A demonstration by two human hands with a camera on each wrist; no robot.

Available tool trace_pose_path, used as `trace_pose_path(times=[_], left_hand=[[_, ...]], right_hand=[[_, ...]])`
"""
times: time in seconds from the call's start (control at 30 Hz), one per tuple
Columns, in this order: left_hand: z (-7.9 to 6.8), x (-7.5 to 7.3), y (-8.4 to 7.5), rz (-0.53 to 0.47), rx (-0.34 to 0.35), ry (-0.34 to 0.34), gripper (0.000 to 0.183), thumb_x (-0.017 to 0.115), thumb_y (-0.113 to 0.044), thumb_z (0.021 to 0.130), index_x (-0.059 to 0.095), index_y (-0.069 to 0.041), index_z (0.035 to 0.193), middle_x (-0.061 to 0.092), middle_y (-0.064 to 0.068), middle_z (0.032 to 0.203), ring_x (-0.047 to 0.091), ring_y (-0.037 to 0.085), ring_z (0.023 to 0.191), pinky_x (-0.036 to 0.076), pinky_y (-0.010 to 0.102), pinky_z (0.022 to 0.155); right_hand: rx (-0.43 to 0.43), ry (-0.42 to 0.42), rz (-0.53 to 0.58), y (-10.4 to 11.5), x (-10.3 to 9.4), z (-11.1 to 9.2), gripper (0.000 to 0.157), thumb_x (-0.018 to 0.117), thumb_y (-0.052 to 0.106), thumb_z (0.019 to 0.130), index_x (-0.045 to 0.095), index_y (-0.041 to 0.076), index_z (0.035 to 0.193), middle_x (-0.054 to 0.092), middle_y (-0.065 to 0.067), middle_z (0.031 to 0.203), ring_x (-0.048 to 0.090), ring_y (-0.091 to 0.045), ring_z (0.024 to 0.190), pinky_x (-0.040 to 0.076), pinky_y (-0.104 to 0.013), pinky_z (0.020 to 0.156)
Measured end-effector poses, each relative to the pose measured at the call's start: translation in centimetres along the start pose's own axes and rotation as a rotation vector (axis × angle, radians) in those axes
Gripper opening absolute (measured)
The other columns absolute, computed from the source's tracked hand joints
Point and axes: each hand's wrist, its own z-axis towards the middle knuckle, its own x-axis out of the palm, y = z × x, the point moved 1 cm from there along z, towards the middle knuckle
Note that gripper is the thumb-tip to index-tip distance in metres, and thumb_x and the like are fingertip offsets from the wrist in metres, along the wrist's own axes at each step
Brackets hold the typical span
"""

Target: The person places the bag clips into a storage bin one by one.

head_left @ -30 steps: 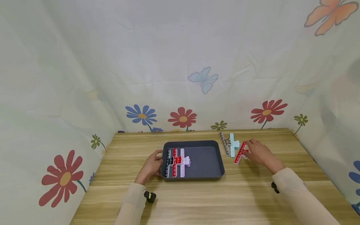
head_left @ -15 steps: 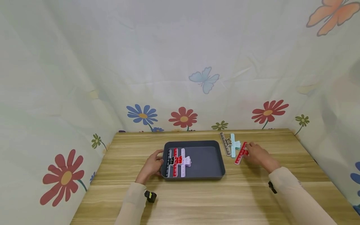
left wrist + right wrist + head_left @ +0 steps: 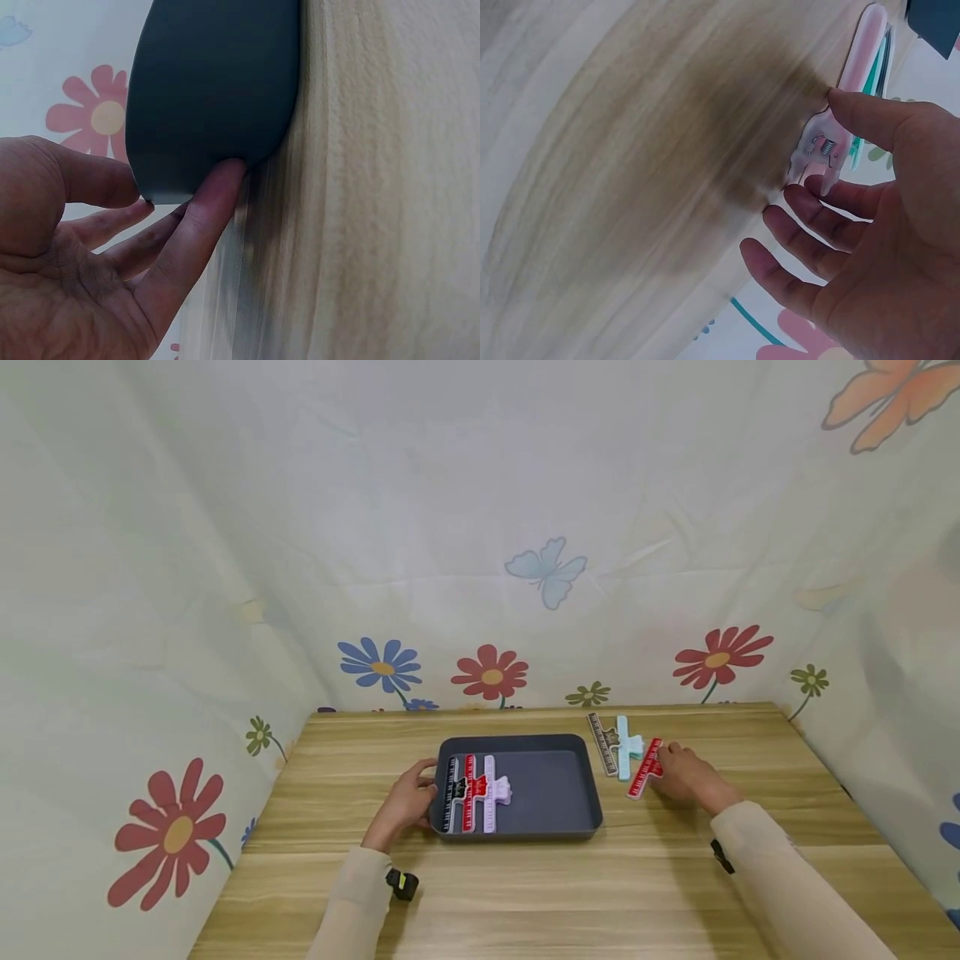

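My left hand [image 3: 408, 797] holds the left side of a dark grey rectangular tray [image 3: 558, 793]; in the left wrist view its fingers meet the tray's wall [image 3: 202, 90] at rim and base. Inside the tray, side by side at the left, lie a black clip [image 3: 450, 797], a red clip [image 3: 469, 793] and a lavender clip [image 3: 491, 806], each with a long ruler-like bar. Right of the tray my right hand [image 3: 686, 774] pinches another red clip [image 3: 646, 768], tilted on the table. The right wrist view shows its pale edge and spring [image 3: 827, 146] between thumb and fingers.
A brown-black clip [image 3: 602, 745] and a light blue clip [image 3: 623, 750] lie at the back, between the tray and my right hand. The wooden table [image 3: 525, 893] ends at a white curtain [image 3: 420, 527] printed with flowers and butterflies, which surrounds its back and sides.
My right hand and forearm have shifted slightly left and settled around the tilted red clip, which has barely moved. The left hand and tray stay in place.
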Motion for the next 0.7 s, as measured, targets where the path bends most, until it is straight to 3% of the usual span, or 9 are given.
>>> trace_pose_path(times=[0.4,0.7], left_hand=[[0.00,-0.04,0.01,-0.021,0.004,0.007,0.054,0.049,-0.004,0.102,0.041,-0.012,0.155,0.058,0.033,0.139,0.072,0.026,0.085,0.064,0.043,0.054],[-0.01,-0.02,0.07,-0.020,-0.007,0.001,0.054,0.049,-0.004,0.102,0.041,-0.013,0.155,0.058,0.032,0.140,0.071,0.026,0.084,0.064,0.042,0.054]], right_hand=[[-0.026,-0.033,-0.054,0.49,0.23,-0.27,0.055,0.061,0.020,0.099,0.046,-0.018,0.136,0.051,-0.038,0.130,0.052,-0.052,0.119,0.049,-0.066,0.103],[-0.063,-0.082,-0.087,0.43,0.49,-0.63,0.050,0.058,0.019,0.100,0.046,-0.017,0.133,0.052,-0.036,0.126,0.053,-0.051,0.116,0.054,-0.066,0.092]])
